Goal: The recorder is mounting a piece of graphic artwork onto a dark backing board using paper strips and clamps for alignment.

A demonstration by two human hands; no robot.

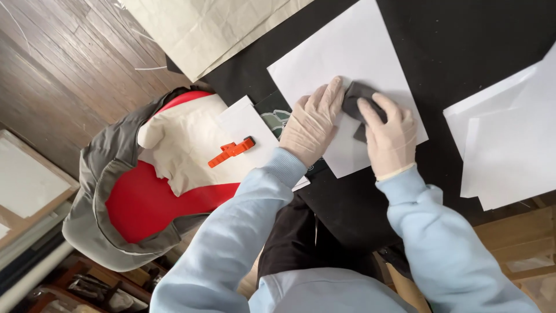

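Observation:
A white paper sheet (347,58) lies on the black table (463,46). My left hand (311,123), in a pale glove, lies flat on the sheet's near left part, fingers spread and touching a dark grey block (358,95). My right hand (389,136), also gloved, is closed over that dark grey block and presses it onto the sheet. Light blue sleeves cover both arms.
A stack of white sheets (509,139) lies at the right. An orange clip-like tool (231,150) rests on cream cloth (185,145) over a red and grey seat (133,203). Cream paper (208,29) lies at the top; wooden floor (58,58) at the left.

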